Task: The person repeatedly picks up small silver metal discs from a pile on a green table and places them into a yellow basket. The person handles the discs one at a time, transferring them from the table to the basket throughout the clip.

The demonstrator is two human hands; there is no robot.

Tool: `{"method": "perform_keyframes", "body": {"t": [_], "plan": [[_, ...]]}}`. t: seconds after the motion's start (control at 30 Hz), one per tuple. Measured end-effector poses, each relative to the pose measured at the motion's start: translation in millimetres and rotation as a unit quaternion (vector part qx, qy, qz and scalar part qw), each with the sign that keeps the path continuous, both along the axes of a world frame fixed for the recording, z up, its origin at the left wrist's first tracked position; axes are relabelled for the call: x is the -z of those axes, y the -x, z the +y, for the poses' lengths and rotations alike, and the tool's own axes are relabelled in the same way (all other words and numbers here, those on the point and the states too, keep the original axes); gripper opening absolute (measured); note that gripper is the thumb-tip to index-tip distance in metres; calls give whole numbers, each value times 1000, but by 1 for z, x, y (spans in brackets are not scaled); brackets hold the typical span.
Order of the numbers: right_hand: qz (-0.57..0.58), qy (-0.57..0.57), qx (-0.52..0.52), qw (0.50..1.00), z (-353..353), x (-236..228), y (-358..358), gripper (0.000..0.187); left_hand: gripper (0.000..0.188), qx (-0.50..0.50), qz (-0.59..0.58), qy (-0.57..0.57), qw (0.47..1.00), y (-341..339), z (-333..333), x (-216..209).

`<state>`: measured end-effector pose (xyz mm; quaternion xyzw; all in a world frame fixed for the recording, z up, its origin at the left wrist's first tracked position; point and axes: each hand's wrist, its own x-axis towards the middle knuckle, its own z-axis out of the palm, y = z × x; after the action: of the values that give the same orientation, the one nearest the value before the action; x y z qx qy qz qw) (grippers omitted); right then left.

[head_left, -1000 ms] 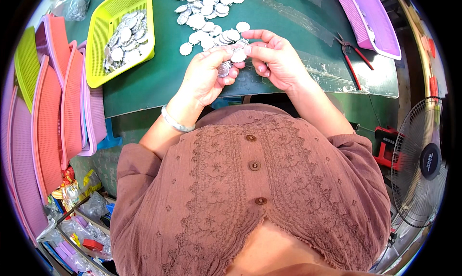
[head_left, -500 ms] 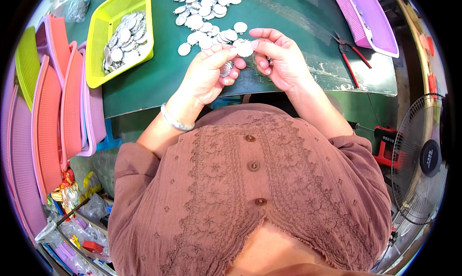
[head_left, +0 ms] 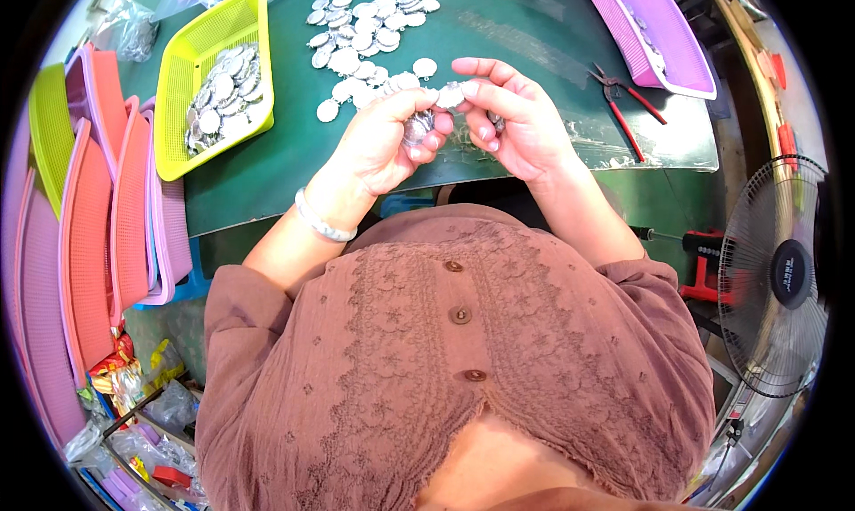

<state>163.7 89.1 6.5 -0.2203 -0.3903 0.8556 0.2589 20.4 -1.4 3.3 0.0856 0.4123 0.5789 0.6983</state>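
Observation:
Between my two hands, just above the near edge of the green table, is a round silvery disc pendant [head_left: 451, 96] with a scalloped rim. My left hand [head_left: 374, 146] is closed, its thumb at the pendant's left side, and more silver discs [head_left: 418, 128] show in its curled fingers. My right hand [head_left: 530, 128] touches the pendant's right side with its thumb, index finger raised and other fingers curled. A bit of silvery metal [head_left: 496, 122] shows in those curled fingers. Just beyond, many similar discs [head_left: 363, 40] lie loosely heaped on the table.
A yellow-green basket [head_left: 166, 110] with more discs stands at the left, a purple basket [head_left: 684, 76] at the far right. Red-handled pliers [head_left: 623, 110] lie near it. Stacked coloured baskets [head_left: 85, 244] line the left side; a fan [head_left: 773, 275] stands at the right.
The view has shifted slightly, so the table and baskets appear moved left. My hands stay together, and the pendant between them now looks more tilted.

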Motion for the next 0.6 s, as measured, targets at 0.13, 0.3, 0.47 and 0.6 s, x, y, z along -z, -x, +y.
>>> {"method": "perform_keyframes", "body": {"t": [0.13, 0.3, 0.47, 0.6], "plan": [[1, 5, -3, 1000, -1, 0, -4, 28, 18, 0, 21, -14, 1000, -5, -1, -3], [2, 6, -1, 1000, -4, -1, -7, 27, 19, -7, 52, -31, 998, -9, -5, -7], [23, 15, -10, 1000, -6, 0, -11, 22, 18, -7, 72, -46, 996, -14, -9, -10], [27, 11, -10, 1000, -10, -1, -15, 21, 13, -9, 68, -56, 996, -16, -11, -13]]}}
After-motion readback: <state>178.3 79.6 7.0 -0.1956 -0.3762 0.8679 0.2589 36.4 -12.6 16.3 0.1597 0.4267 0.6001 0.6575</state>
